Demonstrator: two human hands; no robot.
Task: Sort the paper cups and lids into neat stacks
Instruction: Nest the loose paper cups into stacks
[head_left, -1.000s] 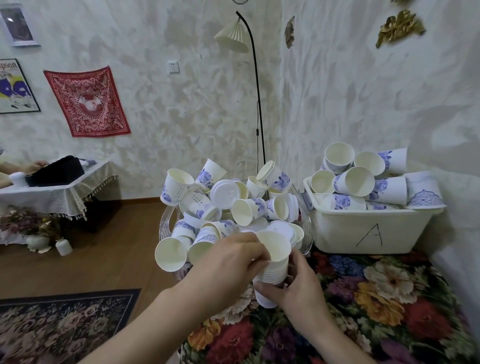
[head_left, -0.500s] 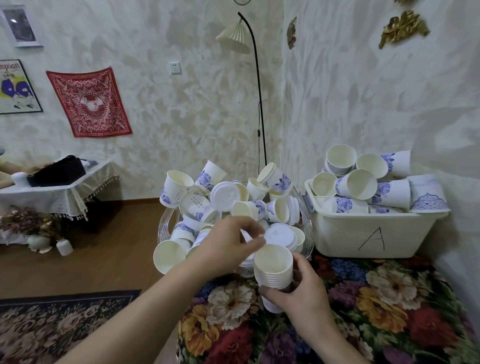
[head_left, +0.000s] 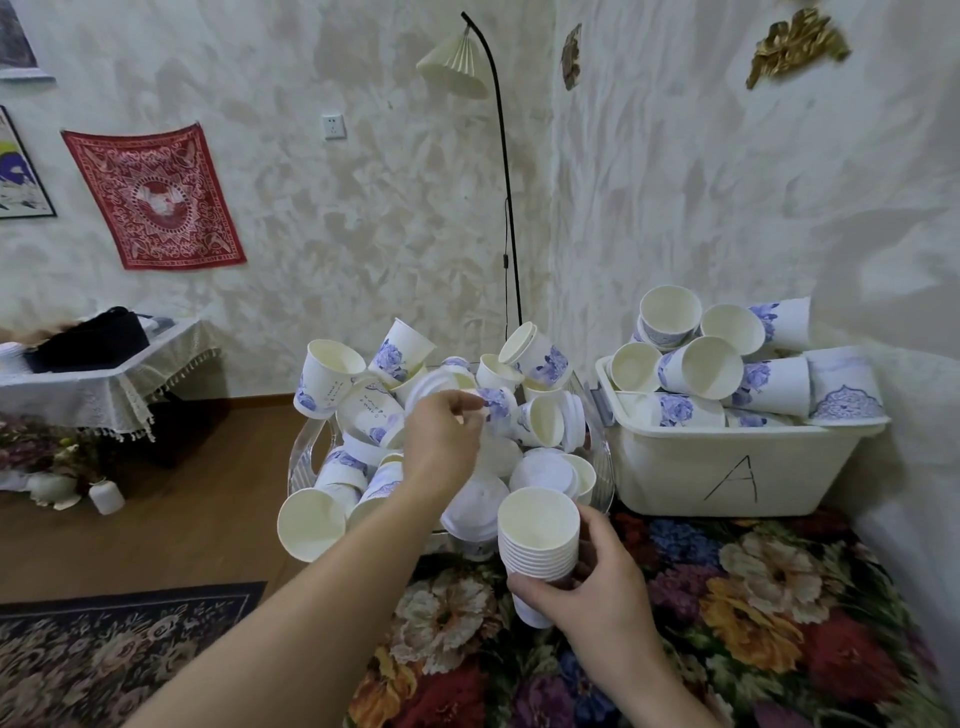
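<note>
A clear basket (head_left: 305, 457) on the floral tablecloth holds a heap of several white paper cups with blue flower prints, plus white lids (head_left: 543, 470). My left hand (head_left: 441, 441) reaches into the heap and its fingertips pinch the rim of a blue-flowered cup (head_left: 497, 406) lying on its side near the top. In front of the basket my right hand (head_left: 587, 587) grips a nested stack of cups (head_left: 537, 530) from below, holding it upright with the mouth up.
A white tub marked "A" (head_left: 727, 467) full of stacked cups stands at the right against the wall. A floor lamp (head_left: 506, 208) rises behind the basket. The table edge drops to a wooden floor (head_left: 182, 530) on the left, where a side table (head_left: 93, 384) stands.
My left hand left the stack's top and moved up and back into the heap, onto a flowered cup. My right hand lowered the stack slightly toward me.
</note>
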